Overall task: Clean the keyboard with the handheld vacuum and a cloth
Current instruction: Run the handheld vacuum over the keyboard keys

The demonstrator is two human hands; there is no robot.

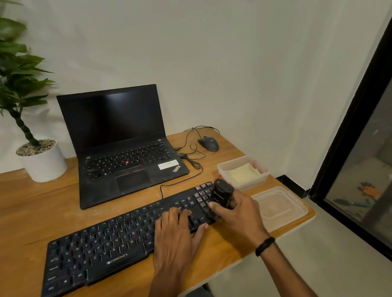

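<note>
Black keyboard (117, 243) lies aslant on the wooden desk (12, 222), near the front edge, its right end further back than its left. Its cable runs back toward the laptop (119, 143).

Left hand (176, 235): fingers straight and laid flat on the keys right of the middle, thumb spread out along the keyboard's front edge. It holds nothing.

Right hand (240, 214): fingers and thumb curled round the black vacuum (222, 193), which stands tilted over the number-pad end of the keyboard. Nozzle end is hidden by the hand, so I cannot tell whether it touches the keys. Black band (265, 246) on that wrist.

Cloth (242, 173): pale yellow, folded, lying in a clear tub (222, 169) just behind the keyboard's right end. A clear lid (279, 205) lies flat on the desk just right of the right hand, at the desk's right edge.

Laptop is open, screen dark, behind the keyboard. Mouse (208, 143) sits right of it near the back edge, cable looped. White pot (42, 161) with a green plant stands back left.
</note>
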